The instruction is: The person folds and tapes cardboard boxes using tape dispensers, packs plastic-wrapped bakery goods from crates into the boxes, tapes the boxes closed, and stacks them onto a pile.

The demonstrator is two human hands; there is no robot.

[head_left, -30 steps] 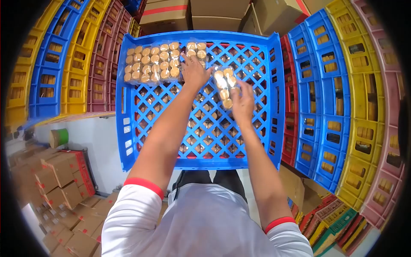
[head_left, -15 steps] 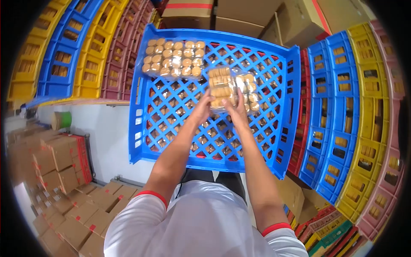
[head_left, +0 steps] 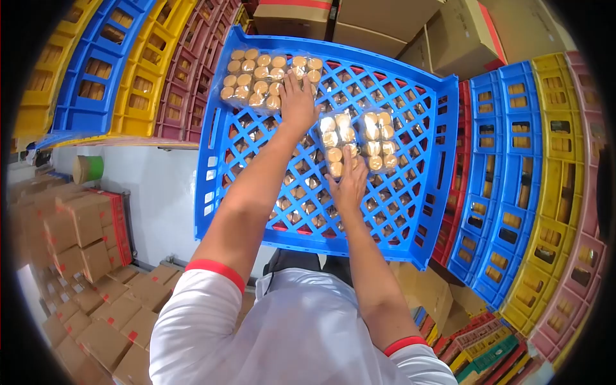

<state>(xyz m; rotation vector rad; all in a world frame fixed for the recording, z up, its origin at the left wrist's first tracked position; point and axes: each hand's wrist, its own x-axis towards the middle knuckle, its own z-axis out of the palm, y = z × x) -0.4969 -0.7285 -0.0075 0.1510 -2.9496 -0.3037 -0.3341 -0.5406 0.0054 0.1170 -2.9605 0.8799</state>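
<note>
Round biscuits in clear plastic packs lie on the lattice base of a blue crate (head_left: 410,212). My left hand (head_left: 298,106) reaches to the upper left group of packs (head_left: 255,80); its outstretched fingers rest on the group's rightmost pack (head_left: 299,63), partly covering it. Near the middle, my right hand (head_left: 350,183) touches the near end of another biscuit pack (head_left: 338,131), thumb at its left corner and fingers spread over its top. Just right of that, with a narrow gap, lies one more pack (head_left: 380,141).
More biscuits show beneath the crate's lattice. Stacked yellow crates (head_left: 138,83) and others stand at left, with blue crates (head_left: 491,179) and more at right. Cardboard boxes (head_left: 378,25) stand behind; several others (head_left: 96,256) are at lower left.
The pack held upright between both hands now lies flat beside the right-hand pack. My left hand has let go and moved up and left; my right hand has stayed near the pack.
</note>
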